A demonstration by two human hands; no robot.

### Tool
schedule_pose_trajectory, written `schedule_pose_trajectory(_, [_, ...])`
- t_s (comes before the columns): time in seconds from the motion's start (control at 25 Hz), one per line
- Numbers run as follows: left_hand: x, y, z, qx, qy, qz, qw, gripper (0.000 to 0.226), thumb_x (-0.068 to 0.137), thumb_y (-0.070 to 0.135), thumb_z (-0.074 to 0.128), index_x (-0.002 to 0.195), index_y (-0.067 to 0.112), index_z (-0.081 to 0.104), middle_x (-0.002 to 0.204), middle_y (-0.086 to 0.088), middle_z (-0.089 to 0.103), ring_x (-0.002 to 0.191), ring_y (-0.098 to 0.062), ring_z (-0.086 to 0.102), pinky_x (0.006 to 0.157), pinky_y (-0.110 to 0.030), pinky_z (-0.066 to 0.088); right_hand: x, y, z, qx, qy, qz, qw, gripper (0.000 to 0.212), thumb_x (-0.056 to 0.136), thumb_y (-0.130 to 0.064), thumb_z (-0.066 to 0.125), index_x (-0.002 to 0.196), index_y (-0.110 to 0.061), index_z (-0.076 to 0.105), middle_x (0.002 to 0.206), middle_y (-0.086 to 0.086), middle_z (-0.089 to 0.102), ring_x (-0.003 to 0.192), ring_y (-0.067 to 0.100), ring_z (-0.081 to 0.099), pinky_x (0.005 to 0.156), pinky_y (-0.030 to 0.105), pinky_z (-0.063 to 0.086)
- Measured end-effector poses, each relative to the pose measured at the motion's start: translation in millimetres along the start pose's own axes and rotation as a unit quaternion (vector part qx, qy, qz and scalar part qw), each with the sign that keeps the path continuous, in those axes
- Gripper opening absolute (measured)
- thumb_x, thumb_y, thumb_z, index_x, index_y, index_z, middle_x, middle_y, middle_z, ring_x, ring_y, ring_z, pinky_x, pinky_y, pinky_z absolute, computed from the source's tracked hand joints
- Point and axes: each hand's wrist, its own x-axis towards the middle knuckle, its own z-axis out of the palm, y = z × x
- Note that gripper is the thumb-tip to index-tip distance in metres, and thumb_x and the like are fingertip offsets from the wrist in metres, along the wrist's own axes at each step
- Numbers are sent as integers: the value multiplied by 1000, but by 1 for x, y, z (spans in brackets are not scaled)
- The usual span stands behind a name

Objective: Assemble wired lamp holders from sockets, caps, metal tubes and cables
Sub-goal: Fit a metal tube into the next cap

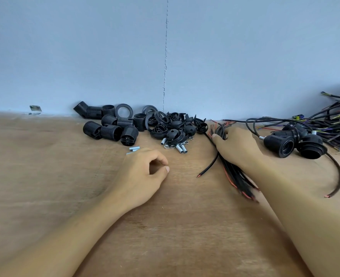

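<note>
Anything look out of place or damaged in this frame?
One cable lies splayed apart from the bundle the right hand holds; a thin crack runs down the wall.

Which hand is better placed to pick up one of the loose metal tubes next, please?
The left hand: it lies right beside the loose tubes and seems to hold nothing, while the right hand grips the bundle of cables farther off.

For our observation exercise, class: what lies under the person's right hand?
A bundle of black and red cables passes under the right hand, showing at both ends. The stretch beneath the palm is hidden.
</note>
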Motion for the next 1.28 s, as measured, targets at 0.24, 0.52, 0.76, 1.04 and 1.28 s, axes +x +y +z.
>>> schedule_pose_trajectory(0.24, [1, -2, 1, 8, 3, 11, 1000, 9, 87, 18, 77, 85, 27, 74, 87, 15, 69, 89, 0, 61, 81, -13, 44, -22, -31, 8, -111, 58, -60, 990, 33, 94, -37, 52, 113, -12, 62, 126, 15, 52, 123, 36, 43, 97, 44, 39])
schedule_pose_trajectory(0.52, [1, -2, 2, 11, 4, 19, 1000, 6, 86, 19, 77, 88, 25, 75, 90, 15, 68, 92, -1, 60, 85, -16, 43, -39, -59, 20, -2, -27, -129, 991, 45, 84, -59, 64, 114, -26, 64, 111, -4, 63, 105, 20, 61, 89, 38, 48])
schedule_pose_trajectory(0.76, [1, -3, 1, 16, -4, 17, 1000, 8, 87, 22, 76, 86, 30, 73, 90, 18, 68, 92, 1, 60, 82, -10, 40, -40, -56, 22, 29, -52, -153, 986, 39, 88, -46, 68, 123, -30, 64, 110, -3, 64, 106, 21, 59, 89, 37, 49])
schedule_pose_trajectory(1.04, [-2, -2, -1, 27, -12, 20, 999, 7, 88, 24, 75, 86, 31, 73, 89, 20, 68, 92, 3, 60, 79, -6, 37, -36, -49, 20, 62, -80, -166, 981, 23, 91, -27, 70, 113, -22, 69, 94, -5, 64, 89, 13, 57, 78, 27, 43])
schedule_pose_trajectory(1.28, [-2, -1, -2, 26, -16, 19, 999, 10, 89, 25, 75, 85, 34, 71, 90, 19, 69, 92, 2, 60, 80, -8, 39, -36, -48, 4, 91, -145, -149, 974, 15, 83, -27, 80, 90, -28, 67, 80, -9, 69, 77, 3, 62, 68, 16, 46])
